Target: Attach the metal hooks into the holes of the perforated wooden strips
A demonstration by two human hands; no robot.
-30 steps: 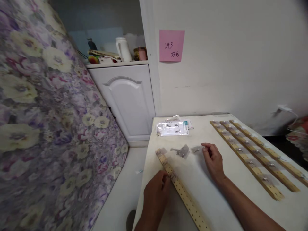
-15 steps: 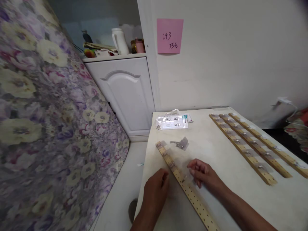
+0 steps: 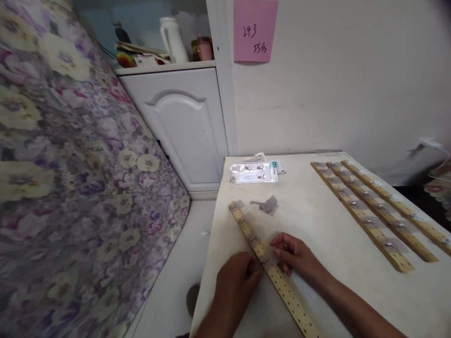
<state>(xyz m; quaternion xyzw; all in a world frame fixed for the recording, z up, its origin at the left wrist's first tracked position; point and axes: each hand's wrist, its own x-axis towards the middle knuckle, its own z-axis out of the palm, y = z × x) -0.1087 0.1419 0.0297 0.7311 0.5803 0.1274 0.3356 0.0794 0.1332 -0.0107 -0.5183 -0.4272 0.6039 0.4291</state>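
Observation:
A long wooden strip with rows of small holes [image 3: 278, 277] lies slantwise on the pale table [image 3: 317, 220]. My left hand [image 3: 236, 286] rests with curled fingers against the strip's left edge. My right hand [image 3: 296, 256] sits on the strip's right side, fingers pinched on a small clear hook piece pressed at the strip. Two clear hook pieces are stuck near the strip's far end. A loose clear hook piece with a metal hook [image 3: 266, 205] lies just beyond it.
A clear blister pack of hooks [image 3: 253, 172] lies near the table's far left corner. Three more wooden strips with hooks [image 3: 373, 213] lie on the right. A flowered mattress [image 3: 70, 164] leans at the left, beside a white cabinet [image 3: 183, 126]. A pink note [image 3: 255, 30] hangs on the wall.
My right hand picked a clear hook piece from the middle of the table and brought it back to the strip. My left hand slid a little nearer along the strip.

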